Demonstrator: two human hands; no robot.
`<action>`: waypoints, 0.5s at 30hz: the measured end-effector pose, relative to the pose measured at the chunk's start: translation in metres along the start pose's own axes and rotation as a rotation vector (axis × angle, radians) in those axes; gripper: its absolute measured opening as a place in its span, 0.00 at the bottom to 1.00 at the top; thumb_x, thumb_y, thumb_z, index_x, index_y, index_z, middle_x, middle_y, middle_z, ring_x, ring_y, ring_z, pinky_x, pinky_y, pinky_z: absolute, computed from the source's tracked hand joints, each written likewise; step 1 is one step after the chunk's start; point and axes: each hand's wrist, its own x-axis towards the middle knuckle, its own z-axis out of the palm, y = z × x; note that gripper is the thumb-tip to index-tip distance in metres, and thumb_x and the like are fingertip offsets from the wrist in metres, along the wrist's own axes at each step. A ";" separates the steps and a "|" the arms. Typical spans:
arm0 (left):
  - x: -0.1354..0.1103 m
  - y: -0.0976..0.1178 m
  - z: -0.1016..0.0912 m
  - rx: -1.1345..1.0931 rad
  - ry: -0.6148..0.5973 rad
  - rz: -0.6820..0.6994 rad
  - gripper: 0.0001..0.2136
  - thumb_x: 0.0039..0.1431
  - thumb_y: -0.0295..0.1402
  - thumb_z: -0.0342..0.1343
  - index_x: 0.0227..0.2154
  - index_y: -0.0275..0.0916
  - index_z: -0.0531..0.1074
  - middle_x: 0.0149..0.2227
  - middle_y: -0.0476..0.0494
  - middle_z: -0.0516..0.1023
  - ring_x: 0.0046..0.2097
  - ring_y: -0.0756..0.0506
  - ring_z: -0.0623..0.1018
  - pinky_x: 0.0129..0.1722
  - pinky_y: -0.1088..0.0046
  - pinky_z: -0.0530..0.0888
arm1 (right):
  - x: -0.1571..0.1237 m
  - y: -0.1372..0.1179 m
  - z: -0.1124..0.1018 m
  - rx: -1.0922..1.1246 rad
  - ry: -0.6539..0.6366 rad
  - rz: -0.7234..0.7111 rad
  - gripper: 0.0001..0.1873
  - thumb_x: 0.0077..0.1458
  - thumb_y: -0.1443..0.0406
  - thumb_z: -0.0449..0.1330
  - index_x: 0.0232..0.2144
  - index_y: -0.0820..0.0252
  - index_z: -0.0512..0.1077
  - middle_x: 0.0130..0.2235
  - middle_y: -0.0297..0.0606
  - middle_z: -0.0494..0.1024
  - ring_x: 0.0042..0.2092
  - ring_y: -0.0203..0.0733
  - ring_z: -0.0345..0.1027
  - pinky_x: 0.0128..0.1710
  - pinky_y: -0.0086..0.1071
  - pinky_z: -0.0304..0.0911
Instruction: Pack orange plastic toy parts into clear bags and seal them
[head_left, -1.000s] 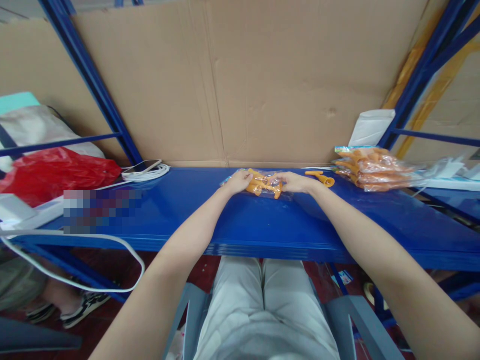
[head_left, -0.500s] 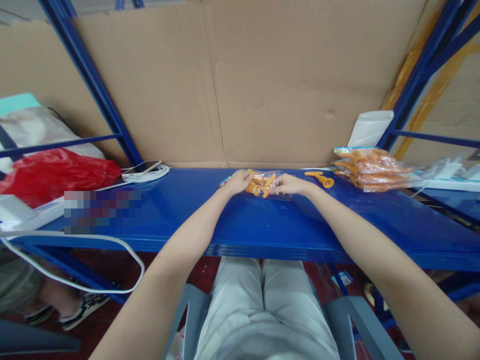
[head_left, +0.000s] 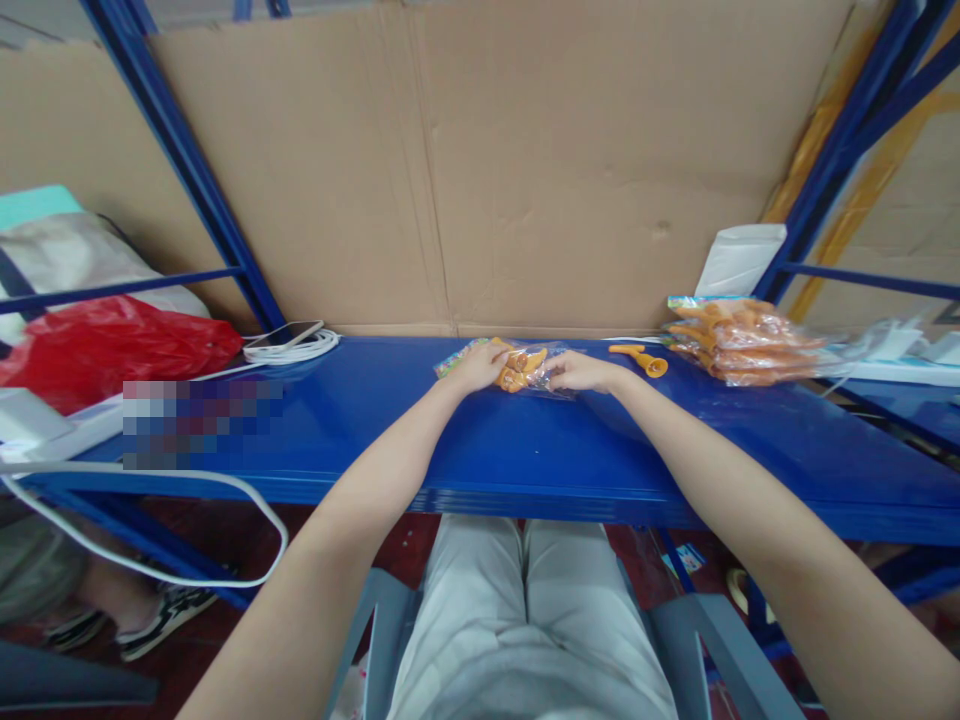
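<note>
A clear plastic bag (head_left: pixel 534 380) with orange plastic pieces inside lies flat on the blue shelf top (head_left: pixel 525 450), straight ahead of me. My left hand (head_left: pixel 480 366) is closed over the bag's left part, beside a colourful printed end. At the right end, my right hand (head_left: pixel 579 371) pinches the clear film with bent fingers. The pieces look like small horns or trumpets, though the film's glare blurs them. Right of my right hand, a loose orange horn-shaped piece (head_left: pixel 646 361) lies on its side, touched by neither hand.
At the right stands a stack of filled bags (head_left: pixel 750 340) in front of a white packet (head_left: pixel 742 258). White coiled cable (head_left: pixel 296 346), a red plastic bag (head_left: pixel 127 345) and a power strip (head_left: pixel 97 425) lie at left. Cardboard (head_left: pixel 540 170) closes the back. Another person's leg (head_left: pixel 112 595) shows lower left.
My left hand has shifted slightly right over the bag, baring more of its printed end. The orange pieces inside have moved a little. My right hand stays at the right end.
</note>
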 end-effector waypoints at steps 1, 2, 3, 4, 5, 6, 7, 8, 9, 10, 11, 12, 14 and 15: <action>0.000 0.000 0.001 -0.007 -0.013 0.024 0.17 0.64 0.29 0.42 0.47 0.36 0.75 0.52 0.42 0.76 0.54 0.45 0.73 0.58 0.70 0.64 | 0.000 0.001 0.000 -0.003 -0.001 -0.005 0.16 0.36 0.71 0.53 0.28 0.60 0.78 0.22 0.28 0.68 0.23 0.31 0.57 0.24 0.26 0.54; 0.000 0.000 0.002 -0.016 -0.025 0.048 0.17 0.64 0.29 0.41 0.46 0.36 0.74 0.52 0.43 0.76 0.54 0.45 0.73 0.58 0.70 0.63 | 0.001 0.001 0.000 -0.007 -0.003 -0.007 0.17 0.36 0.71 0.53 0.29 0.60 0.78 0.21 0.27 0.67 0.23 0.31 0.56 0.24 0.26 0.53; 0.000 -0.001 0.002 -0.027 -0.034 0.071 0.17 0.64 0.29 0.41 0.46 0.36 0.74 0.51 0.43 0.76 0.55 0.46 0.72 0.59 0.69 0.63 | 0.001 0.002 0.000 -0.011 0.000 -0.007 0.17 0.36 0.71 0.53 0.30 0.60 0.77 0.21 0.27 0.67 0.22 0.31 0.55 0.23 0.26 0.53; 0.001 -0.001 0.003 -0.036 -0.039 0.089 0.17 0.65 0.29 0.40 0.46 0.36 0.74 0.51 0.43 0.76 0.55 0.46 0.72 0.59 0.69 0.62 | 0.002 0.002 0.000 -0.015 0.003 -0.005 0.18 0.36 0.71 0.53 0.30 0.61 0.77 0.20 0.27 0.66 0.22 0.30 0.55 0.23 0.26 0.52; 0.001 -0.002 0.004 -0.044 -0.039 0.103 0.18 0.65 0.29 0.40 0.46 0.36 0.74 0.51 0.44 0.76 0.55 0.46 0.72 0.60 0.68 0.62 | 0.002 0.003 0.000 -0.020 0.005 -0.003 0.18 0.37 0.71 0.53 0.31 0.61 0.77 0.20 0.27 0.66 0.22 0.30 0.55 0.23 0.26 0.52; 0.001 -0.003 0.005 -0.049 -0.037 0.112 0.18 0.64 0.29 0.39 0.46 0.36 0.74 0.50 0.44 0.76 0.55 0.46 0.72 0.60 0.68 0.62 | 0.002 0.003 0.000 -0.023 0.003 -0.001 0.18 0.37 0.71 0.53 0.32 0.61 0.77 0.20 0.27 0.65 0.22 0.30 0.55 0.23 0.26 0.52; 0.001 -0.004 0.005 -0.051 -0.035 0.118 0.18 0.64 0.29 0.39 0.46 0.36 0.74 0.50 0.44 0.76 0.55 0.46 0.72 0.60 0.67 0.62 | 0.002 0.003 0.000 -0.025 -0.003 -0.002 0.19 0.37 0.71 0.53 0.33 0.61 0.77 0.20 0.27 0.65 0.22 0.30 0.55 0.23 0.26 0.52; 0.001 -0.004 0.006 -0.050 -0.032 0.120 0.18 0.64 0.29 0.39 0.46 0.36 0.74 0.50 0.44 0.76 0.55 0.46 0.72 0.60 0.67 0.61 | 0.002 0.003 0.000 -0.024 -0.011 -0.007 0.19 0.38 0.71 0.53 0.33 0.62 0.77 0.21 0.27 0.65 0.23 0.30 0.55 0.23 0.25 0.52; 0.001 -0.005 0.006 -0.047 -0.029 0.120 0.18 0.64 0.29 0.39 0.45 0.36 0.74 0.50 0.44 0.76 0.55 0.45 0.72 0.61 0.66 0.61 | 0.002 0.003 -0.001 -0.023 -0.022 -0.015 0.19 0.38 0.72 0.53 0.34 0.62 0.77 0.21 0.27 0.65 0.23 0.30 0.55 0.24 0.25 0.52; 0.002 -0.006 0.006 -0.043 -0.026 0.119 0.18 0.64 0.29 0.39 0.46 0.36 0.74 0.50 0.43 0.76 0.55 0.45 0.71 0.61 0.66 0.61 | 0.002 0.003 -0.001 -0.025 -0.030 -0.023 0.20 0.39 0.72 0.53 0.35 0.62 0.78 0.21 0.27 0.65 0.23 0.30 0.55 0.24 0.25 0.52; 0.002 -0.007 0.006 -0.040 -0.022 0.116 0.18 0.64 0.29 0.39 0.46 0.36 0.74 0.50 0.43 0.76 0.56 0.45 0.71 0.61 0.66 0.61 | 0.003 0.004 -0.001 -0.032 -0.037 -0.030 0.21 0.39 0.72 0.53 0.36 0.62 0.78 0.22 0.28 0.66 0.24 0.31 0.56 0.25 0.25 0.53; 0.002 -0.008 0.006 -0.039 -0.018 0.115 0.18 0.65 0.29 0.38 0.46 0.36 0.74 0.51 0.42 0.76 0.56 0.45 0.71 0.61 0.66 0.60 | 0.003 0.004 -0.001 -0.045 -0.044 -0.036 0.22 0.40 0.72 0.53 0.38 0.62 0.78 0.22 0.28 0.66 0.24 0.31 0.56 0.25 0.25 0.54; 0.002 -0.011 0.005 -0.044 -0.014 0.106 0.19 0.65 0.30 0.38 0.48 0.35 0.73 0.52 0.40 0.75 0.57 0.45 0.70 0.61 0.67 0.61 | 0.004 0.005 0.000 -0.082 -0.050 -0.053 0.24 0.40 0.73 0.52 0.41 0.61 0.78 0.22 0.27 0.68 0.24 0.31 0.58 0.26 0.25 0.55; 0.002 -0.012 0.005 -0.046 -0.016 0.093 0.19 0.65 0.30 0.38 0.49 0.34 0.72 0.54 0.39 0.74 0.58 0.45 0.70 0.61 0.68 0.61 | 0.004 0.005 0.001 -0.101 -0.050 -0.064 0.26 0.40 0.74 0.52 0.42 0.61 0.77 0.23 0.27 0.69 0.25 0.31 0.58 0.27 0.26 0.56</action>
